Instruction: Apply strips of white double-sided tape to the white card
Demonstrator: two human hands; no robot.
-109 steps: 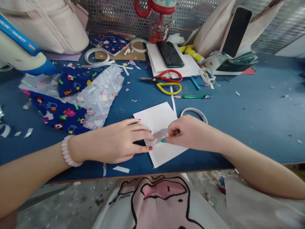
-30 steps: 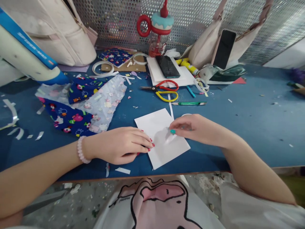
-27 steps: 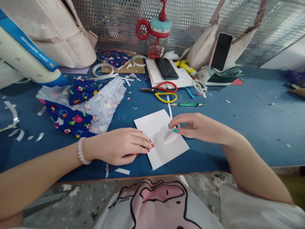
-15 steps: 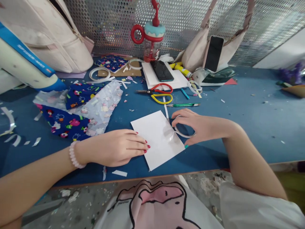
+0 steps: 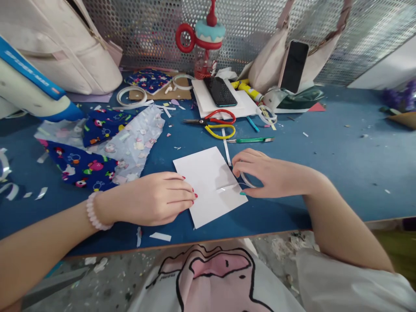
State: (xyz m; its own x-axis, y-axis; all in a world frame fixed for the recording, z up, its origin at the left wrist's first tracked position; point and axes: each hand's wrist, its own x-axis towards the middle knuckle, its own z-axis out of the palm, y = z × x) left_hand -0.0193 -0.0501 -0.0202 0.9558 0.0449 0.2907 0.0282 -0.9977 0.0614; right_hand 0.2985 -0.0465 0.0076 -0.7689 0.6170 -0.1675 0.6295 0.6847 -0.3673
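A white card point(image 5: 203, 171) lies slightly turned near the table's front edge. My left hand point(image 5: 156, 198) rests flat with fingers stretched out, its fingertips pressing on the card's left edge. At the right edge of the card, my right hand point(image 5: 271, 174) is curled around a narrow roll of tape point(image 5: 247, 181), thumb and fingers on its ring. A thin, shiny strip of tape point(image 5: 226, 187) runs from the roll leftward over the card. Part of the roll is hidden behind my fingers. Beyond the card lies a loose white strip point(image 5: 226, 149).
Past the card are scissors point(image 5: 211, 123) and a green craft knife point(image 5: 250, 140). Blue patterned fabric point(image 5: 81, 162) lies left. Farther back are a phone point(image 5: 220, 92) on white sheets, more tape rolls point(image 5: 131, 97), a cup point(image 5: 208, 47) and bags point(image 5: 269, 54). Paper scraps are scattered about.
My right hand has tilted the tape roll and brought it lower, and the tape strip reaches farther over the card. My left hand stays on the card; the whole view has shifted slightly.
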